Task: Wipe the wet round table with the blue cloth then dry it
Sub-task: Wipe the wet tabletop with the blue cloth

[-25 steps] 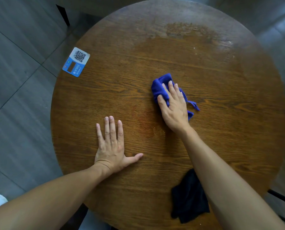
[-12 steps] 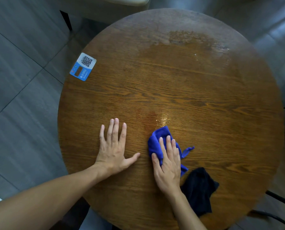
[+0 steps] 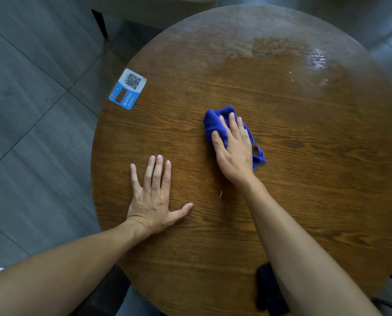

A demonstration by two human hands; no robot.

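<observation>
The round wooden table (image 3: 316,201) fills most of the view, with a wet, shiny patch (image 3: 281,65) across its far part. My right hand (image 3: 235,149) presses flat on the bunched blue cloth (image 3: 214,124) near the table's middle; the cloth sticks out beyond my fingers and at the right of my palm. My left hand (image 3: 152,199) lies flat on the wood with fingers spread, to the left of and nearer than the cloth, holding nothing. A dark cloth (image 3: 266,290) lies at the near edge, partly hidden by my right forearm.
A blue and white QR code card (image 3: 127,88) sits at the table's left edge. Grey floor tiles (image 3: 30,133) lie to the left. A pale seat with a dark leg (image 3: 99,21) stands beyond the table's far left.
My right hand slid the blue cloth from the near part of the table back out toward the middle. My left hand stayed flat in place.
</observation>
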